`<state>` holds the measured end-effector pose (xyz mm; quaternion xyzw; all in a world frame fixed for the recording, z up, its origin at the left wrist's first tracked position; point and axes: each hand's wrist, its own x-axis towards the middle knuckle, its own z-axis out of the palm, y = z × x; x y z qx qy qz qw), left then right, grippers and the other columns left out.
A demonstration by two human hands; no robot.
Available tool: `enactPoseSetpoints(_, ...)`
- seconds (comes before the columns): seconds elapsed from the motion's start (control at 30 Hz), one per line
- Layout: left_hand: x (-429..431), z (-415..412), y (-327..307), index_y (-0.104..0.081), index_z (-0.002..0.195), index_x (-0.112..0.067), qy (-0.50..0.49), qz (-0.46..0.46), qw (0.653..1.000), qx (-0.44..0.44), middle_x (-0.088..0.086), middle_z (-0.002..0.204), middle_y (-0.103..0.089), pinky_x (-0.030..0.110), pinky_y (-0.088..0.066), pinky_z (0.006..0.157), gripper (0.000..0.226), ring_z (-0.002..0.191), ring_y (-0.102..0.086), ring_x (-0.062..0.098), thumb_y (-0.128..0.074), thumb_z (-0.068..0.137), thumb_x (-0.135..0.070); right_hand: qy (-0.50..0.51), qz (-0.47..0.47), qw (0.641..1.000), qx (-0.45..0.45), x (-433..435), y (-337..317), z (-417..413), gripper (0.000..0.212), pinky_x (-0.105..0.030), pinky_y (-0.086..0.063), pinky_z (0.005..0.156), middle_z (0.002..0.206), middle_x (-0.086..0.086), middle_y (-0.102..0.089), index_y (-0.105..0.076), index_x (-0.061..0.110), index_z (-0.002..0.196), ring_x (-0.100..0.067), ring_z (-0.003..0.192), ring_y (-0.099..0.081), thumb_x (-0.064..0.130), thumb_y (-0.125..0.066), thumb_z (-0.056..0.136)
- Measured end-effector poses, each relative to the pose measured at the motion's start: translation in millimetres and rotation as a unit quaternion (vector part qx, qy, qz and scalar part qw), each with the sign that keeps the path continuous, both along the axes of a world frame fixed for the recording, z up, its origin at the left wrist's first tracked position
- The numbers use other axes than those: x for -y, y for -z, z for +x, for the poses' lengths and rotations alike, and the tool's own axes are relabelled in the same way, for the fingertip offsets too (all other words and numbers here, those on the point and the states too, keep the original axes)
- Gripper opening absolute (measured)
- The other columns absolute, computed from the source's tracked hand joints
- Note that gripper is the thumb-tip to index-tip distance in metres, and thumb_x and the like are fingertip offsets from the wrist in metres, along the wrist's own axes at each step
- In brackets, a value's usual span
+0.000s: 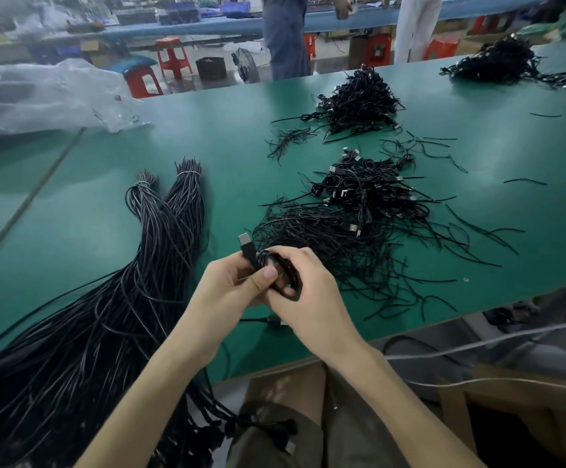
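Note:
Over the near edge of the green table point(106, 211), both hands hold one coiled black USB cable point(280, 268). My left hand point(231, 288) pinches the coil with thumb on top, and the cable's plug sticks up past its fingers. My right hand point(308, 292) curls its fingers around the coil from the right. A loose end of the cable point(268, 320) trails on the table under my hands.
Two long tied bundles of black cables point(133, 298) lie at left and hang off the table edge. Black twist ties point(359, 251) are heaped ahead of my hands, with piles of coiled cables point(372, 190) behind. A plastic bag point(38, 96) sits far left. People stand beyond the table.

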<state>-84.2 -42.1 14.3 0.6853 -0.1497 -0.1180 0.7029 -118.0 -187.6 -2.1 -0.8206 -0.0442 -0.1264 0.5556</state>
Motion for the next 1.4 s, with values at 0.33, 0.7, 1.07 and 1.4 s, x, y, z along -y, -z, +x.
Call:
enactPoseSetpoints(0.33, -4.7, 2.5, 7.7, -0.08, 0.077, -0.02, -0.026, 0.074, 0.997, 0.012, 0.0, 0.074, -0.076, 0.019, -0.057, 0.069, 0.006, 0.07, -0.074, 0.012, -0.078, 0.072, -0.021, -0.072, -0.153, 0.979, -0.112, 6.9, 0.0, -2.0, 0.009, -0.05, -0.057, 0.076, 0.099, -0.005, -0.066, -0.056, 0.018, 0.108, -0.026, 0.085, -0.067, 0.023, -0.058, 0.101)
enactPoseSetpoints(0.7, -16.7, 12.4, 0.7, -0.074, 0.097, -0.016, -0.025, 0.207, 0.978, 0.029, 0.007, 0.075, -0.076, 0.023, -0.056, 0.067, 0.039, 0.067, -0.074, 0.017, -0.085, 0.064, -0.035, -0.063, -0.375, 0.925, -0.003, 5.6, 8.9, -5.7, 0.029, -0.03, -0.038, 0.066, 0.103, 0.004, -0.042, -0.049, 0.015, 0.119, -0.021, 0.101, -0.053, -0.005, -0.046, 0.097)
enactPoseSetpoints(1.07, -26.1, 18.5, -2.1, -0.064, 0.086, -0.027, 0.084, 0.407, 0.899, 0.14, -0.007, 0.07, -0.073, 0.02, -0.049, 0.054, 0.038, 0.053, -0.063, 0.007, -0.054, 0.086, -0.064, -0.075, -0.425, 0.901, 0.041, 7.6, 17.3, -7.8, 0.028, -0.028, -0.036, 0.061, 0.104, 0.001, -0.049, -0.051, 0.015, 0.114, -0.018, 0.097, -0.051, -0.005, -0.05, 0.094)
enactPoseSetpoints(1.4, -12.6, 26.9, 13.8, -0.062, 0.076, -0.021, -0.013, 0.352, 0.923, 0.153, 0.001, 0.065, -0.066, 0.026, -0.042, 0.052, 0.029, 0.05, -0.049, 0.008, -0.061, 0.101, -0.034, -0.016, -0.418, 0.906, 0.07, 12.5, 40.3, 1.5, 0.036, -0.023, -0.047, 0.055, 0.112, -0.003, -0.057, -0.049, 0.007, 0.132, -0.02, 0.101, -0.06, 0.017, -0.062, 0.1)
